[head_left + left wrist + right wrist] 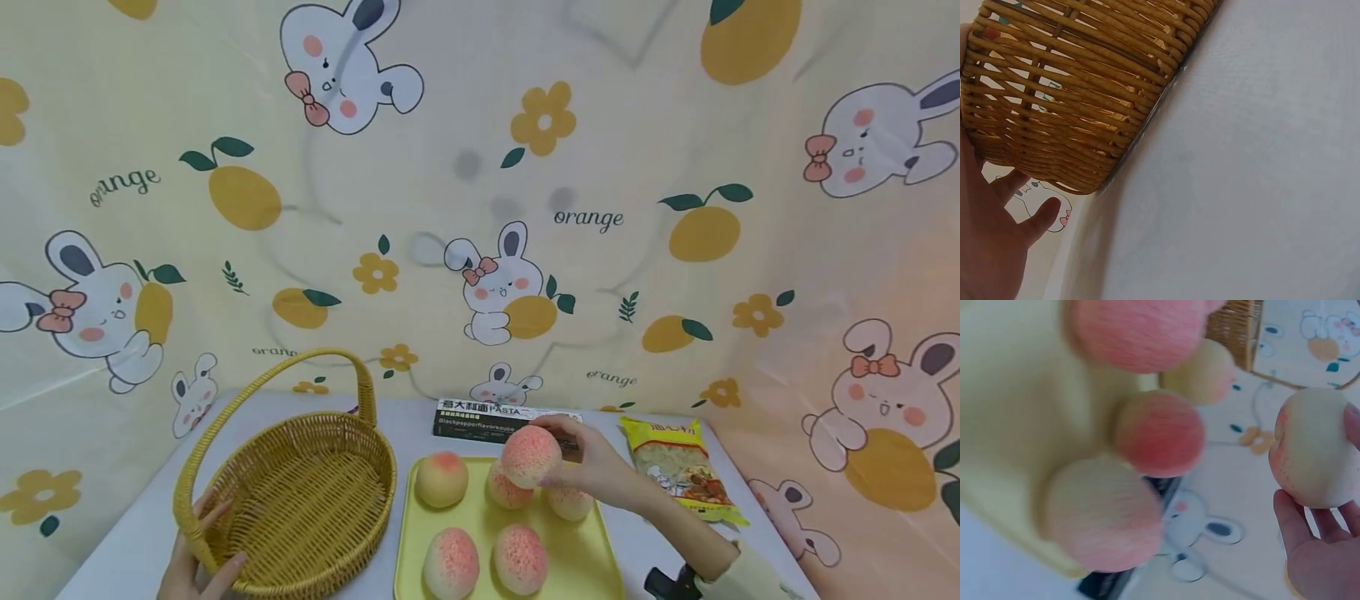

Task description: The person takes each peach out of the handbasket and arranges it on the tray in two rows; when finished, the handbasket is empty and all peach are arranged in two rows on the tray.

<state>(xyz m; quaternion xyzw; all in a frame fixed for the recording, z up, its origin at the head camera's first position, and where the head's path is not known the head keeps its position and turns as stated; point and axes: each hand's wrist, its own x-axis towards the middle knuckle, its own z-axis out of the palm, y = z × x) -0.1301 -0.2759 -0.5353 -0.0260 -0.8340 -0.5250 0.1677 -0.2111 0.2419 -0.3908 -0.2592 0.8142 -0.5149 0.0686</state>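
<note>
My right hand (588, 462) holds a pink-speckled peach (531, 456) between thumb and fingers, raised over the far part of a yellow tray (472, 518). In the right wrist view its pale side (1316, 450) faces the camera. Several more peaches sit on the tray, among them a yellowish one (442, 479) at far left and a speckled one (521, 558) nearer me. My left hand (191, 554) grips the near-left rim of a woven basket (300, 500) with an arched handle. From below, the left wrist view shows some fingers (1041, 219) outside the weave (1079, 81).
Behind the tray lies a black and white pasta box (472, 421), partly covered by my right hand. A yellow food packet (678, 471) lies to the right. A printed curtain (465, 167) hangs behind the white table (135, 542).
</note>
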